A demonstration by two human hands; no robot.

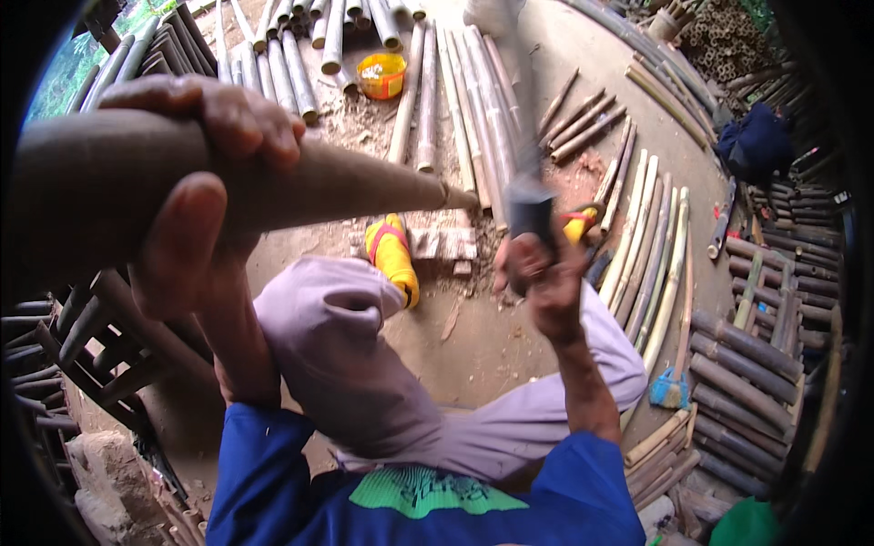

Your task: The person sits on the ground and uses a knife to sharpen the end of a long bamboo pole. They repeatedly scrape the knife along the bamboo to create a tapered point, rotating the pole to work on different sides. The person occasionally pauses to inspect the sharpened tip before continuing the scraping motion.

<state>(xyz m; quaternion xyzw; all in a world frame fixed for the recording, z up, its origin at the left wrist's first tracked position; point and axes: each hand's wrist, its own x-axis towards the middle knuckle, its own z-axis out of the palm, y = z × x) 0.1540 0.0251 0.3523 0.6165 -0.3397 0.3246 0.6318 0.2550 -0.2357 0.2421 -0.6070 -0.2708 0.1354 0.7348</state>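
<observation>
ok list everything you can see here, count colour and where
bamboo pole: one, brown, held up close at left, tip toward centre
blade: one, grey and blurred, rising from a dark handle at centre
bamboo poles: many, tan, lying on the ground at top
split strips: about a dozen, pale, right of centre
dark poles: a stack, grey-brown, right edge
bowl: one, yellow and orange, top centre
sandals: two, yellow with red straps, centre
blue cloth: one, lower right
trousers: lilac, centre
shirt: blue with green print, bottom
left hand: grips the brown pole
right hand: grips the dark handle
</observation>
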